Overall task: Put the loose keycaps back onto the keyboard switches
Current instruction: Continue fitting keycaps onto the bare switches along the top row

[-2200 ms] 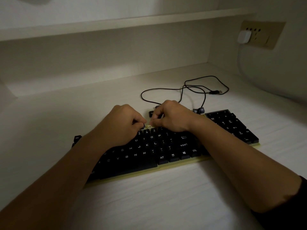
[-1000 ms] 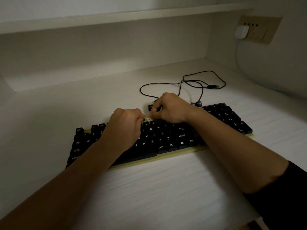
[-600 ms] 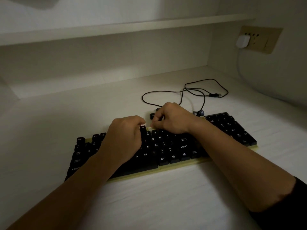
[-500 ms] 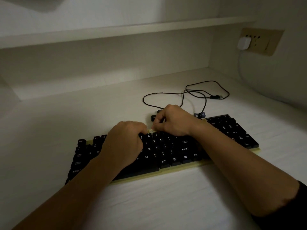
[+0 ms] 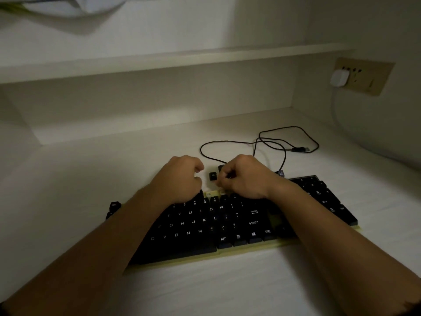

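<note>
There's the loose keycap [image 5: 213, 176], on the bench [image 5: 91, 174] between both sets of fingers, just beyond the keyboard [image 5: 205, 224] and its bare switches [image 5: 213, 193]. The right hand [image 5: 247, 176] is nearer, fingers curled beside it. Pinching anything? Cannot tell. The left hand [image 5: 180, 179] is curled, apparently empty. 1 more cap [image 5: 220, 167] peeks out, half hidden behind the right fingers.
</note>
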The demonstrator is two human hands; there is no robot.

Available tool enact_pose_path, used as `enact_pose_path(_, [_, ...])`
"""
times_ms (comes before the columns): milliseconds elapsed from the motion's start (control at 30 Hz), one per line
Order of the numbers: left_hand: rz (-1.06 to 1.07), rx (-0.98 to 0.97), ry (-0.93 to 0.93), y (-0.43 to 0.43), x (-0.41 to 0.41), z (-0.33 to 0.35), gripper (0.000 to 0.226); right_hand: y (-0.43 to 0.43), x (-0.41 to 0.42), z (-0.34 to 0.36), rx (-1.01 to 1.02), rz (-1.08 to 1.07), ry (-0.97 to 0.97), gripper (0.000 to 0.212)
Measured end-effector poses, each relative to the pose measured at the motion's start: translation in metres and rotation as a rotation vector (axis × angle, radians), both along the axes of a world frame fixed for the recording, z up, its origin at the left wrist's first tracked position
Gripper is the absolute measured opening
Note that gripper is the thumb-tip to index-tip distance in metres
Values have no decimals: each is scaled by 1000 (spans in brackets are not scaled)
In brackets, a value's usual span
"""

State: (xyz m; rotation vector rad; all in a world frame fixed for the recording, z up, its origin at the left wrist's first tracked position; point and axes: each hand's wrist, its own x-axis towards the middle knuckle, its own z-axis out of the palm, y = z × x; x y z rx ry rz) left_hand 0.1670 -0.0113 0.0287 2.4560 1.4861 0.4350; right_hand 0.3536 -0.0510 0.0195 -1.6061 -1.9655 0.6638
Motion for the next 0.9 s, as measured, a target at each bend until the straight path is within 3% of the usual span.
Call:
enact_pose_path(267, [-46,-93,28,26,31,0,42,-1,23,1,-94,34,0,8])
enact_pose_path(900, [-51,-7,-42,15,30,0,22,-3,24,3,-175,89,80,11])
